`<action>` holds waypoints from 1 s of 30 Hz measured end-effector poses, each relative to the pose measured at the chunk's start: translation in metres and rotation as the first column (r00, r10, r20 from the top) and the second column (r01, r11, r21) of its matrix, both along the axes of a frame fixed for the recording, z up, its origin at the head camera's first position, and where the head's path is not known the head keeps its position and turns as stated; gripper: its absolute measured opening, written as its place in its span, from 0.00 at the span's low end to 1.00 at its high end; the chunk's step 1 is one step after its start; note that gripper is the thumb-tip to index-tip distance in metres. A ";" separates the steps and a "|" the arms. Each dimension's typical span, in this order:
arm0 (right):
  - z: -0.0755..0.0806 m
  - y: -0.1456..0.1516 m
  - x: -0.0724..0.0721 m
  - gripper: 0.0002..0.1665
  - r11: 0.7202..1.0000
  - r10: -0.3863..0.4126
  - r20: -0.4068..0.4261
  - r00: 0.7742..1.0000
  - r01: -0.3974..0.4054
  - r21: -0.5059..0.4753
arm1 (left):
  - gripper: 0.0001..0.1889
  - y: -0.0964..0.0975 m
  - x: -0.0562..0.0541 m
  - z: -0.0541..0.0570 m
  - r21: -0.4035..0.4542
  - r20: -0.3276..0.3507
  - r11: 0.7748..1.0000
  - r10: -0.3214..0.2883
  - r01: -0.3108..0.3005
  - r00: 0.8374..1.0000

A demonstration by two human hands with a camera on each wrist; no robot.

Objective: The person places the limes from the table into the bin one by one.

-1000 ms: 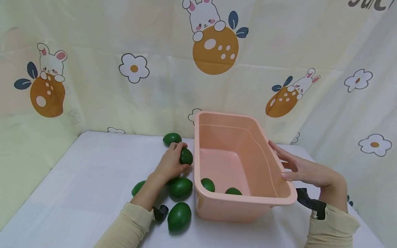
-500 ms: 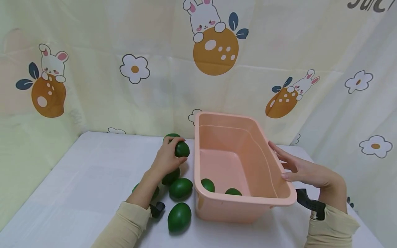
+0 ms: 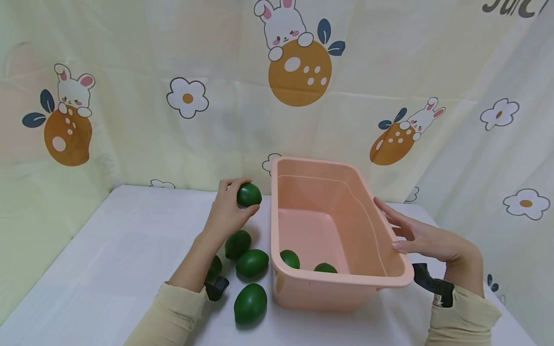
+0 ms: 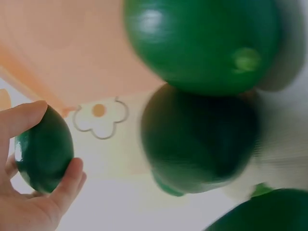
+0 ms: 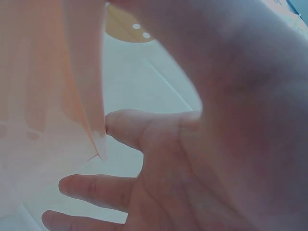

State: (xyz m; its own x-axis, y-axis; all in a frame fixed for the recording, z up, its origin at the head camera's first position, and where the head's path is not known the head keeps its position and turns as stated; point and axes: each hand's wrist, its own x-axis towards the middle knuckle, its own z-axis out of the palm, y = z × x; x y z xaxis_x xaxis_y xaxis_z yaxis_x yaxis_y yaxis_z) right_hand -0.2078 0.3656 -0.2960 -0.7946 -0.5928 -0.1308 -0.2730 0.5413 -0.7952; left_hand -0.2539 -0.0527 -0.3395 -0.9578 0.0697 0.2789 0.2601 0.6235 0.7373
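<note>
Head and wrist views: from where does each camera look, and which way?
Head: on the head, facing forward-down at the tub; left hand and right hand show.
Left wrist: on that wrist, facing green fruits and curtain; left hand shows.
Right wrist: on that wrist, facing the tub's edge; right hand shows.
Shared by head and left wrist: the held fruit.

grn fruit (image 3: 249, 194) held L of pink tub (image 3: 318, 290), 2 fruits (image 3: 289, 258) inside, 4 fruits (image 3: 252, 263) vis. alongside
</note>
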 end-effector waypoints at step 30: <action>-0.001 0.003 0.002 0.51 1.000 -0.009 -0.007 1.000 0.010 0.025 | 0.32 0.025 0.045 0.047 0.123 -0.225 0.988 -0.061 0.091 0.972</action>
State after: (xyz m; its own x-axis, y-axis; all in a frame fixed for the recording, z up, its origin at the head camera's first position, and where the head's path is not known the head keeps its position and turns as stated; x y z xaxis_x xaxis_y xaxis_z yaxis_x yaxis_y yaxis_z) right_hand -0.2061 0.3686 -0.2973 -0.8012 -0.5818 -0.1399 -0.2735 0.5639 -0.7793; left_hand -0.2086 -0.0275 -0.2924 -0.8651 0.0881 0.4939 0.4679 0.4968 0.7309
